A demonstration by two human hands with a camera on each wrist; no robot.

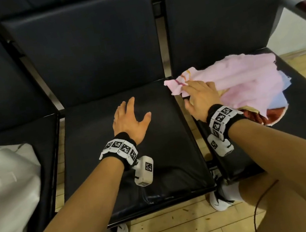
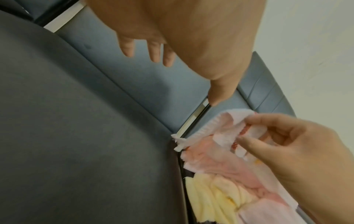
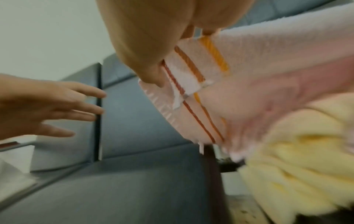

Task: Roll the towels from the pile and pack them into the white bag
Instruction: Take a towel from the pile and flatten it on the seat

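Note:
A pile of towels [image 1: 253, 86] lies on the right seat, with a pink towel [image 1: 242, 73] on top and yellow, blue and red ones under it. My right hand [image 1: 198, 95] pinches the pink towel's striped corner [image 3: 193, 71] at the pile's left edge. The same pinch shows in the left wrist view, thumb and fingers on the pink towel [image 2: 226, 136]. My left hand [image 1: 129, 116] hovers open over the middle seat [image 1: 115, 163], fingers spread, holding nothing. The white bag [image 1: 2, 183] sits on the left seat with something pink inside.
Three dark padded seats stand in a row with backrests behind. A metal armrest [image 1: 300, 6] sticks out at the far right. Wooden floor [image 1: 167, 227] and my white shoes [image 1: 222, 199] show below the seat fronts.

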